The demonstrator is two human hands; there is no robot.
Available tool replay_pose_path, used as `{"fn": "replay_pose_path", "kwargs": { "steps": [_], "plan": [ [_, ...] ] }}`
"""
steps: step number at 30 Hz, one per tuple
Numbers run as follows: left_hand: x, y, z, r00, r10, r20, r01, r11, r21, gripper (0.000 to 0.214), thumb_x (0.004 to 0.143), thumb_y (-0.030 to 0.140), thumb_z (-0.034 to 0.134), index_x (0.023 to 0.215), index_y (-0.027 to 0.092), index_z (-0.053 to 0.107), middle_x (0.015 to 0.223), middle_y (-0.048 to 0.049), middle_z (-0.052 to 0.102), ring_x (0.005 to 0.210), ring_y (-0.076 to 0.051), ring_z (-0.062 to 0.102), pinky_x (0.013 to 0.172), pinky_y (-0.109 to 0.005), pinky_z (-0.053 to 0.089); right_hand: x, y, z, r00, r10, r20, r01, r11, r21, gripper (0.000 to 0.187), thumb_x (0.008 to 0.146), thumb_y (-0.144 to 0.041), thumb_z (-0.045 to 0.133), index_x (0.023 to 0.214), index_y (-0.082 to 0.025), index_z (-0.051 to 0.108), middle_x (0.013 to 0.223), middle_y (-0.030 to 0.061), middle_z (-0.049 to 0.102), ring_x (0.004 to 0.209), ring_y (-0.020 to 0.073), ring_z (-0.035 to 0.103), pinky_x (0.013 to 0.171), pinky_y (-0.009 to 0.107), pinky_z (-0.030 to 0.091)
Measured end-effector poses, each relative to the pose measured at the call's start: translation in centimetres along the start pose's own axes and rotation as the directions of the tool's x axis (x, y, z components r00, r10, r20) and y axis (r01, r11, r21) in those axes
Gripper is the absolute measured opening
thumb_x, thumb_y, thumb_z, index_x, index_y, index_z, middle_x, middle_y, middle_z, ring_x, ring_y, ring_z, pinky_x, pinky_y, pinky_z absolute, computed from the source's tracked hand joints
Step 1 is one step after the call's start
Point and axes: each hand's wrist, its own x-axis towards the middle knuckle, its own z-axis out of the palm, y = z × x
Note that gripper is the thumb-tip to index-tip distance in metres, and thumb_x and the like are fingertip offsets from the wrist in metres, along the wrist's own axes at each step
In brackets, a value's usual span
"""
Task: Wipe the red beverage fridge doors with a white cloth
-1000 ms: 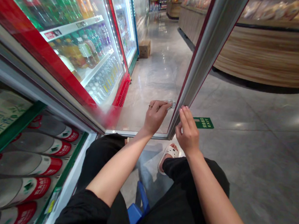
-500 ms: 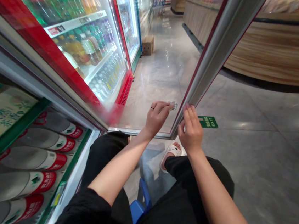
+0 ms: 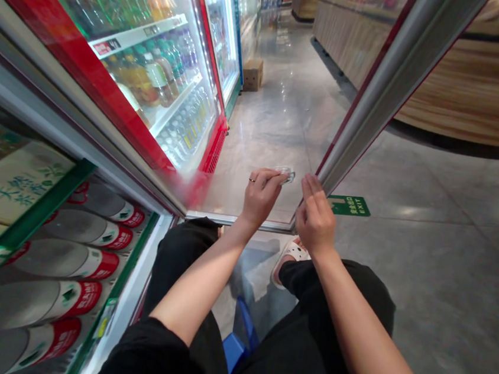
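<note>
My left hand (image 3: 261,195), with a ring on one finger, is closed on a small clear crumpled piece (image 3: 286,173) pressed against the glass of the open fridge door (image 3: 260,123). My right hand (image 3: 315,216) rests with fingers together on the door's metal edge frame (image 3: 374,99), near its lower end. Both hands sit just above the door's bottom corner. I sit low on a blue stool (image 3: 235,349), my legs in black trousers.
Rows of bottles with red-and-white labels (image 3: 85,262) lie on the open fridge shelf at lower left. Lit drink coolers (image 3: 162,82) line the aisle. A cardboard box (image 3: 253,74) stands on the floor ahead. A curved wooden counter (image 3: 464,96) is at right, a green exit sticker (image 3: 349,205) on the floor.
The view has shifted slightly, and the door edge now leans further right. Both hands stay at the same spot on the door, the right hand a little lower on the frame.
</note>
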Motion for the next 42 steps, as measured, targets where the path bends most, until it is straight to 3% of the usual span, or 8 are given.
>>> {"fn": "replay_pose_path", "kwargs": {
  "steps": [7, 13, 21, 28, 32, 37, 39, 42],
  "plan": [
    [-2.4, -1.9, -1.1, 0.987, 0.091, 0.133, -0.091, 0.996, -0.013, 0.019, 0.104, 0.016, 0.067, 0.117, 0.024, 0.078, 0.107, -0.0069, 0.077, 0.11, -0.02, 0.072, 0.101, -0.035, 0.059, 0.3, -0.8, 1.3, 0.998, 0.026, 0.054, -0.025, 0.999, -0.023, 0.084, 0.097, 0.0, 0.041, 0.175, -0.025, 0.021, 0.166, 0.0128, 0.055, 0.156, 0.0265, 0.049, 0.127, 0.049, 0.05],
    [-1.9, -2.9, -3.2, 0.998, -0.004, -0.059, 0.006, 1.0, 0.03, 0.019, 0.104, 0.015, 0.067, 0.116, 0.024, 0.078, 0.106, -0.0079, 0.079, 0.108, -0.02, 0.072, 0.103, -0.037, 0.057, 0.6, -1.6, 2.1, 0.999, 0.0, 0.05, 0.0, 1.0, 0.004, 0.087, 0.096, 0.001, 0.043, 0.176, -0.027, 0.02, 0.166, 0.0119, 0.055, 0.158, 0.0267, 0.046, 0.128, 0.051, 0.049],
    [-3.1, -3.7, -3.9, 0.997, 0.074, 0.021, -0.075, 0.995, 0.067, 0.018, 0.104, 0.014, 0.065, 0.113, 0.023, 0.078, 0.105, -0.0057, 0.08, 0.106, -0.019, 0.072, 0.098, -0.034, 0.06, 0.8, -2.4, 3.2, 0.999, 0.044, -0.005, -0.044, 0.999, -0.026, 0.088, 0.096, 0.0, 0.043, 0.175, -0.03, 0.02, 0.166, 0.0112, 0.055, 0.157, 0.028, 0.048, 0.125, 0.054, 0.052],
    [-1.7, -4.6, -6.0, 0.99, -0.074, -0.118, 0.086, 0.992, 0.096, 0.013, 0.106, 0.021, 0.066, 0.112, 0.023, 0.077, 0.101, -0.0067, 0.076, 0.102, -0.021, 0.07, 0.096, -0.037, 0.058, 1.0, -3.4, 4.1, 0.996, 0.074, 0.052, -0.077, 0.996, 0.05, 0.093, 0.095, 0.001, 0.043, 0.176, -0.034, 0.013, 0.174, 0.0063, 0.043, 0.161, 0.0287, 0.041, 0.131, 0.056, 0.044],
    [-1.5, -5.1, -6.0, 0.998, -0.042, -0.042, 0.048, 0.989, 0.141, 0.016, 0.106, 0.019, 0.064, 0.115, 0.024, 0.076, 0.105, -0.0071, 0.077, 0.105, -0.021, 0.07, 0.099, -0.038, 0.057, 1.5, -4.7, 5.2, 0.999, 0.004, 0.047, -0.007, 0.997, 0.071, 0.093, 0.095, 0.002, 0.041, 0.176, -0.034, 0.012, 0.171, 0.007, 0.048, 0.16, 0.027, 0.044, 0.129, 0.054, 0.047],
    [-3.7, -7.7, -7.4, 0.994, -0.012, 0.109, 0.001, 0.995, 0.102, 0.019, 0.105, 0.015, 0.063, 0.112, 0.024, 0.078, 0.105, -0.0067, 0.078, 0.106, -0.021, 0.07, 0.097, -0.036, 0.059, 2.0, -6.0, 6.8, 0.998, -0.017, 0.064, 0.009, 0.993, 0.119, 0.09, 0.095, 0.001, 0.038, 0.176, -0.032, 0.015, 0.17, 0.0077, 0.05, 0.159, 0.0269, 0.045, 0.129, 0.055, 0.047],
    [-4.0, -8.7, -8.6, 0.996, -0.033, 0.079, 0.022, 0.991, 0.133, 0.017, 0.105, 0.018, 0.063, 0.11, 0.024, 0.078, 0.103, -0.0062, 0.078, 0.105, -0.021, 0.07, 0.096, -0.037, 0.06, 2.1, -6.4, 7.3, 0.997, -0.013, 0.079, 0.0, 0.988, 0.157, 0.089, 0.095, 0.0, 0.039, 0.176, -0.03, 0.018, 0.171, 0.0071, 0.049, 0.16, 0.027, 0.043, 0.131, 0.055, 0.044],
    [-3.1, -9.3, -10.2, 0.993, -0.093, -0.068, 0.104, 0.976, 0.19, 0.014, 0.106, 0.022, 0.064, 0.113, 0.025, 0.076, 0.105, -0.0054, 0.077, 0.106, -0.021, 0.07, 0.098, -0.038, 0.059, 2.3, -7.2, 8.0, 0.994, -0.023, 0.105, 0.006, 0.987, 0.159, 0.087, 0.095, 0.0, 0.039, 0.176, -0.029, 0.019, 0.169, 0.0082, 0.051, 0.16, 0.0268, 0.044, 0.13, 0.054, 0.045]
  ]
}}
